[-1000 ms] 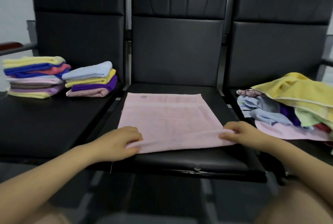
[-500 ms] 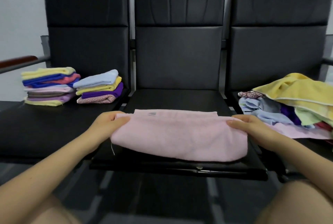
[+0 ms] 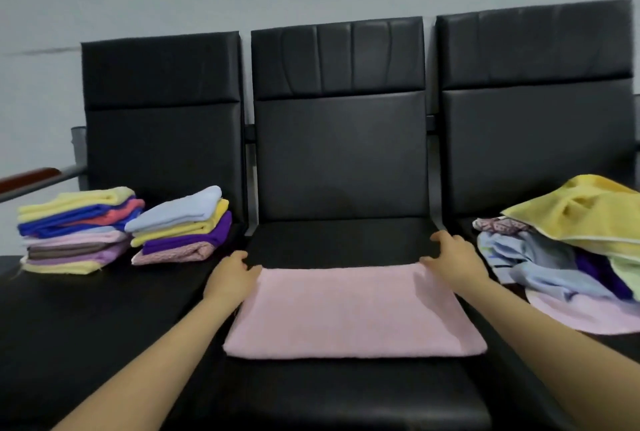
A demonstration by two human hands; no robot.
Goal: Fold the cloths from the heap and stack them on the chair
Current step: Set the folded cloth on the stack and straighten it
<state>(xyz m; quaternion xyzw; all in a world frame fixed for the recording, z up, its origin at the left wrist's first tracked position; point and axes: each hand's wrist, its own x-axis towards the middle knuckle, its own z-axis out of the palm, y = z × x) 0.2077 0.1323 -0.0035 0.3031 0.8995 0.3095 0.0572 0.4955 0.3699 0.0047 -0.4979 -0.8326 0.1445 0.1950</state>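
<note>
folded once since the earlier frame, pink cloth (image 3: 353, 313) now lying doubled at middle seat (image 3: 339, 240) front edge, left hand (image 3: 230, 276) and right hand (image 3: 453, 257) loosely curled, pressing far corners; next: fold across, then stack on left seat (image 3: 69, 309).

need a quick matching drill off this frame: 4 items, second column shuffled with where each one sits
1. pink cloth
2. unfolded heap
3. folded stacks
4. left hand

A. left chair seat
B. far left corner of the pink cloth
C. right chair seat
D. middle chair seat, folded in half

Pairs: 1-D, 2-C, 3-A, 4-B
</note>
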